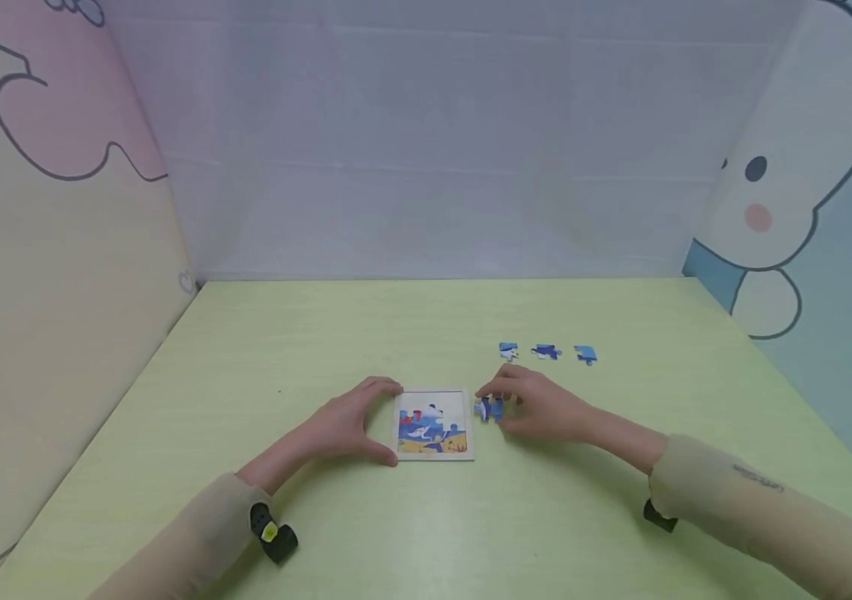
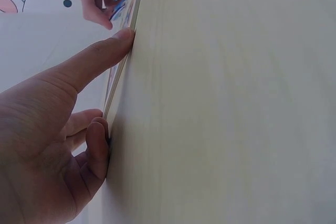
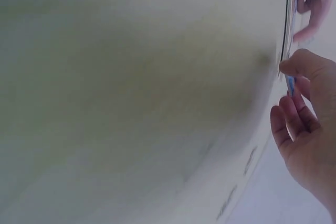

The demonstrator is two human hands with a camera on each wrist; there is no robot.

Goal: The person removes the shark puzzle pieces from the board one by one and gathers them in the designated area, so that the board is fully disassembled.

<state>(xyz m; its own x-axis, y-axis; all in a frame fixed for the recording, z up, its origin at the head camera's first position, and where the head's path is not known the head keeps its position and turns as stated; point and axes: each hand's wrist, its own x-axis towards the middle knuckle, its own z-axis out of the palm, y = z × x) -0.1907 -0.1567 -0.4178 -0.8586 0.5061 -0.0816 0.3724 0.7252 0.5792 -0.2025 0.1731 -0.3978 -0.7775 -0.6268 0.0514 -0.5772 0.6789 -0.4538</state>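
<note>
A square jigsaw tray (image 1: 414,399) with a pale border lies flat on the table, its lower part filled with a colourful picture and its upper part bare. My left hand (image 1: 351,423) holds the tray at its left side, thumb at the near corner and fingers at the far corner. In the left wrist view, the thumb (image 2: 100,56) lies along the tray's edge. Just off the tray's right side, my right hand (image 1: 549,407) pinches a blue and white jigsaw piece (image 1: 485,409) between thumb and fingers. The right wrist view shows only a sliver of that piece (image 3: 291,85).
Beyond the right hand, three loose jigsaw pieces lie in a row: a blue and white one (image 1: 508,352), a dark blue one (image 1: 547,352) and a lighter blue one (image 1: 586,355). A pale back wall (image 1: 441,167) and printed side panels (image 1: 831,192) enclose the yellow-green table (image 1: 306,333).
</note>
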